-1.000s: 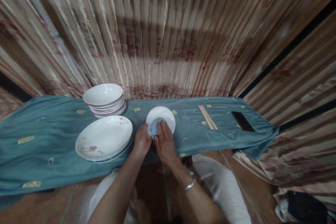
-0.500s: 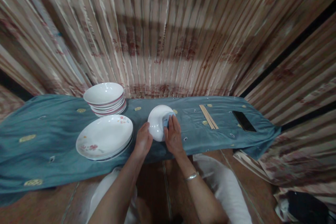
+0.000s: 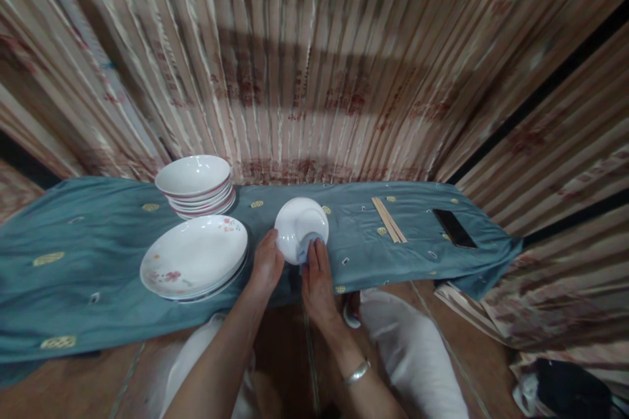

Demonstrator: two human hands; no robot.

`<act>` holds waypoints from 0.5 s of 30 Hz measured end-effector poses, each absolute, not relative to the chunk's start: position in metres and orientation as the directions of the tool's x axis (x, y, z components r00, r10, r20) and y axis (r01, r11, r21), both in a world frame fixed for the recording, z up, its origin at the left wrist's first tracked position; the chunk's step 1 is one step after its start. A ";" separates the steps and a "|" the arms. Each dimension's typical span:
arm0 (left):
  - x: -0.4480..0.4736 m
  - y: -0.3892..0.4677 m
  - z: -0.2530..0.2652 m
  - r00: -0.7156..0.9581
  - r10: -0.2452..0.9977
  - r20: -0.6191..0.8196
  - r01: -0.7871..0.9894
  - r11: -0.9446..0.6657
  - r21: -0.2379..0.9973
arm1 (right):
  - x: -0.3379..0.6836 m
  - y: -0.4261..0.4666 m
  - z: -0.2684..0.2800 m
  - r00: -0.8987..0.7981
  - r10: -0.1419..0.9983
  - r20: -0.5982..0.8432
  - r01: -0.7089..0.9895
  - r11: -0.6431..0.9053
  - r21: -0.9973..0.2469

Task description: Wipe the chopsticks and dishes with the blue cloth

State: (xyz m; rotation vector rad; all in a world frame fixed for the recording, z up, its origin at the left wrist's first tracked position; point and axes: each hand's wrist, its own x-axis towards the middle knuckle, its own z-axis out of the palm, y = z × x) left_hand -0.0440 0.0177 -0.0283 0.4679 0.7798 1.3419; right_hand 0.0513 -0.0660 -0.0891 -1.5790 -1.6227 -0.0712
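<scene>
A white bowl (image 3: 291, 222) is held above the front part of the table, with what looks like its underside and foot ring facing up. My left hand (image 3: 268, 260) grips its left rim, thumb on the near side. Pressed against the bowl's near right part is a small light-blue cloth (image 3: 304, 253), held under the fingers of my right hand (image 3: 318, 281). Part of the cloth is hidden by those fingers. To the left of my hands lies a short stack of large white plates (image 3: 196, 255) with a floral pattern.
Behind the plates stands a stack of white bowls (image 3: 194, 177) with red rims. Wooden chopsticks (image 3: 388, 220) and a black phone (image 3: 454, 228) lie on the right of the blue-green tablecloth (image 3: 113, 229). A pleated curtain (image 3: 304, 78) hangs directly behind the table.
My right hand has slid with the cloth from the bowl's right side down towards its near edge. The left hand keeps its grip on the rim.
</scene>
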 end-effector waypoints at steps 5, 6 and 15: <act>-0.044 0.016 -0.024 0.047 0.950 -0.307 -0.728 0.243 0.641 | 0.040 -0.072 -0.085 0.055 0.778 0.625 0.874 0.265 -0.407; -0.044 0.016 -0.023 0.050 0.943 -0.328 -0.732 0.258 0.631 | 0.038 -0.071 -0.084 0.035 0.772 0.635 0.880 0.277 -0.385; -0.044 0.008 -0.008 0.040 0.920 -0.391 -0.779 0.274 0.564 | 0.044 -0.043 -0.046 -0.186 0.755 0.629 0.904 0.382 -0.192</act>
